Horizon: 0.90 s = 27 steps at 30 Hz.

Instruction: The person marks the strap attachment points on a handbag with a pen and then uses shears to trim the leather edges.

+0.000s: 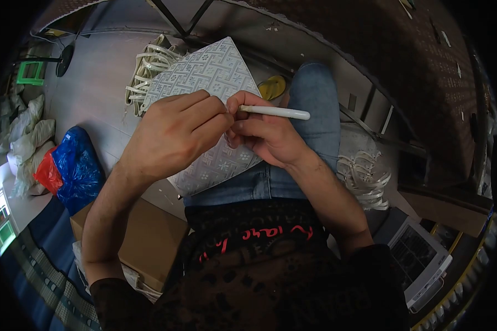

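A pale grey patterned flat piece (215, 71) with a geometric motif rests on my lap over my jeans-clad leg (315, 94). My left hand (174, 132) lies on top of it, fingers curled and pressing near its right edge. My right hand (265, 135) grips a slim white pen-like tool (276, 112), held roughly level with its tip pointing left toward my left fingertips. The two hands touch at the fingers. What lies beneath the hands is hidden.
A bundle of white handles or straps (146, 69) lies behind the patterned piece, another bundle (364, 174) at my right. A brown cardboard box (143, 243) sits at lower left, blue (80, 165) and red bags beside it. Yellow sandal (273, 86) on floor.
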### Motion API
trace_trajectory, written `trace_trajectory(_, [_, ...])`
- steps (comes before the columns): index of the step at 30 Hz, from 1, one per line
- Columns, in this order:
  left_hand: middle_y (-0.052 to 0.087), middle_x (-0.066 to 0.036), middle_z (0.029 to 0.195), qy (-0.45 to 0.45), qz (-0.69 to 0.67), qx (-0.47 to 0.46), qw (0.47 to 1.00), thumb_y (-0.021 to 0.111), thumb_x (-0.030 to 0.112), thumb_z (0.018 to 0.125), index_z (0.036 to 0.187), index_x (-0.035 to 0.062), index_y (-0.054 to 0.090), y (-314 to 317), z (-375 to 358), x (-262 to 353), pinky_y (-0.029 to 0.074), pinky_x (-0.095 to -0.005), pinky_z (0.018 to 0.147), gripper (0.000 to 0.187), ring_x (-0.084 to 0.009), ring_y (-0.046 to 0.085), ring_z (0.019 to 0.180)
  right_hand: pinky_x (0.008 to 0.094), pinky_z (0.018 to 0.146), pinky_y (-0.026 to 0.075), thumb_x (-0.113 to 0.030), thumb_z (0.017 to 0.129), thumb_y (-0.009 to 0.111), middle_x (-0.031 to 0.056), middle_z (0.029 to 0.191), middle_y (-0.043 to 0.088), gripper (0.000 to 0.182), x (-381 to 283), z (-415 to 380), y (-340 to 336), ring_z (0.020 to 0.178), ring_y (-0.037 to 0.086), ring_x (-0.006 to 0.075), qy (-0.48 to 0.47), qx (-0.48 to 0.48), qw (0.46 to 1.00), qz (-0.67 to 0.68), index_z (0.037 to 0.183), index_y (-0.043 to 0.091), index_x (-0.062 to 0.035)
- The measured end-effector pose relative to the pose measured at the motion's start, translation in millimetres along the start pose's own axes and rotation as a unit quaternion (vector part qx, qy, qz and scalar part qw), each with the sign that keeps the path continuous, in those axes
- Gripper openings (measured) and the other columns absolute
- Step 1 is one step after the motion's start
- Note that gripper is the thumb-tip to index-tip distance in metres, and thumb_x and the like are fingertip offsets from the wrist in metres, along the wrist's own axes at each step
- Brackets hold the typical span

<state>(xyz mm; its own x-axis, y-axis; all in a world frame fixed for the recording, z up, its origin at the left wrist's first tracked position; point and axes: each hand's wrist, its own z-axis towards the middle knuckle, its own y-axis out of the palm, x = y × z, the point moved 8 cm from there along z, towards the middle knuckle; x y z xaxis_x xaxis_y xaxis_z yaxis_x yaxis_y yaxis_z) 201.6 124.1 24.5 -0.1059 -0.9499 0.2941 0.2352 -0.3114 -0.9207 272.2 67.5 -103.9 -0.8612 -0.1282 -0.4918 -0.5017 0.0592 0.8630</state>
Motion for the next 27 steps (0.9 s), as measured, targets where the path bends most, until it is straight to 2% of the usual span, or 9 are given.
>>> trace_trajectory(4, [0.061, -0.004, 0.087, 0.004, 0.006, -0.021, 1.000, 0.079, 0.005, 0.065, 0.091, 0.0050, 0.063, 4.6, 3.5, -4.2, 0.055, -0.0336, 0.063, 0.030, -0.0218, 0.064, 0.076, 0.0272, 0.074, 0.053, 0.006, 0.093, 0.059, 0.0073, 0.095, 0.064, 0.022, 1.9, -2.0, -1.4, 0.084, 0.064, 0.0145, 0.011, 0.004, 1.000, 0.001, 0.113, 0.055, -0.0028])
trace_trajectory(10, [0.060, -0.005, 0.085, 0.009, -0.046, -0.011, 0.999, 0.075, -0.002, 0.065, 0.089, 0.0049, 0.061, 15.7, 1.6, -10.5, 0.054, -0.0335, 0.064, 0.029, -0.0229, 0.063, 0.075, 0.0277, 0.076, 0.053, 0.005, 0.094, 0.059, 0.0071, 0.096, 0.064, 0.023, 4.9, -2.3, -2.2, 0.087, 0.064, 0.0141, 0.012, -0.008, 1.000, -0.012, 0.114, 0.053, -0.0037])
trace_trajectory(12, [0.058, -0.005, 0.083, -0.082, -0.123, 0.071, 0.987, 0.074, 0.000, 0.073, 0.089, 0.0047, 0.060, 7.5, -1.9, -23.7, 0.052, -0.0325, 0.064, 0.022, -0.0208, 0.062, 0.076, 0.0283, 0.077, 0.053, 0.002, 0.097, 0.061, 0.0068, 0.096, 0.064, 0.018, -9.7, -4.9, 4.0, 0.090, 0.063, 0.0133, -0.070, 0.004, 0.996, -0.046, 0.110, 0.051, -0.0047])
trace_trajectory(14, [0.061, -0.006, 0.086, -0.225, -0.212, 0.143, 0.940, 0.073, -0.003, 0.077, 0.091, 0.0038, 0.062, 3.6, -18.2, -36.9, 0.051, -0.0296, 0.067, 0.019, -0.0171, 0.063, 0.076, 0.0284, 0.079, 0.053, 0.000, 0.098, 0.062, 0.0063, 0.096, 0.063, 0.016, -20.5, -7.4, 14.4, 0.091, 0.062, 0.0123, -0.147, 0.007, 0.980, -0.131, 0.107, 0.049, -0.0052])
trace_trajectory(15, [0.062, -0.005, 0.089, -0.248, -0.257, 0.164, 0.920, 0.073, -0.002, 0.082, 0.095, 0.0033, 0.062, 5.2, -28.5, -39.6, 0.050, -0.0274, 0.068, 0.018, -0.0133, 0.062, 0.079, 0.0286, 0.082, 0.054, 0.001, 0.098, 0.063, 0.0077, 0.097, 0.064, 0.017, -22.9, -8.9, 18.4, 0.091, 0.062, 0.0123, -0.170, 0.004, 0.974, -0.147, 0.104, 0.049, -0.0052])
trace_trajectory(16, [0.062, -0.005, 0.089, -0.249, -0.255, 0.164, 0.920, 0.073, -0.002, 0.082, 0.095, 0.0033, 0.062, 9.2, -33.7, -34.1, 0.050, -0.0274, 0.068, 0.018, -0.0133, 0.062, 0.079, 0.0286, 0.082, 0.054, 0.001, 0.098, 0.063, 0.0077, 0.097, 0.064, 0.017, -22.2, -9.7, 21.0, 0.091, 0.062, 0.0123, -0.169, 0.002, 0.975, -0.146, 0.104, 0.049, -0.0052])
trace_trajectory(18, [0.062, -0.005, 0.091, -0.307, -0.346, 0.232, 0.856, 0.076, 0.000, 0.083, 0.100, 0.0031, 0.060, 16.6, -51.3, -29.7, 0.050, -0.0268, 0.067, 0.023, -0.0128, 0.062, 0.080, 0.0292, 0.085, 0.054, 0.003, 0.097, 0.064, 0.0101, 0.099, 0.066, 0.017, -25.7, -13.9, 24.7, 0.092, 0.064, 0.0134, -0.203, 0.023, 0.949, -0.240, 0.104, 0.050, -0.0049])
trace_trajectory(19, [0.063, -0.005, 0.094, -0.309, -0.346, 0.230, 0.855, 0.079, -0.001, 0.082, 0.103, 0.0032, 0.059, 18.0, -55.0, -23.1, 0.049, -0.0259, 0.067, 0.030, -0.0135, 0.062, 0.081, 0.0295, 0.088, 0.054, 0.005, 0.097, 0.064, 0.0119, 0.100, 0.069, 0.016, -23.2, -14.9, 23.5, 0.094, 0.066, 0.0143, -0.211, 0.026, 0.945, -0.247, 0.103, 0.052, -0.0044])
trace_trajectory(27, [0.065, -0.006, 0.096, -0.336, -0.289, 0.332, 0.833, 0.080, -0.004, 0.080, 0.103, 0.0048, 0.058, 33.8, -73.5, -2.3, 0.048, -0.0267, 0.067, 0.032, -0.0150, 0.062, 0.082, 0.0298, 0.085, 0.057, 0.008, 0.094, 0.067, 0.0115, 0.101, 0.073, 0.019, -11.6, -18.8, 22.7, 0.095, 0.070, 0.0158, -0.237, 0.040, 0.905, -0.350, 0.102, 0.056, -0.0059])
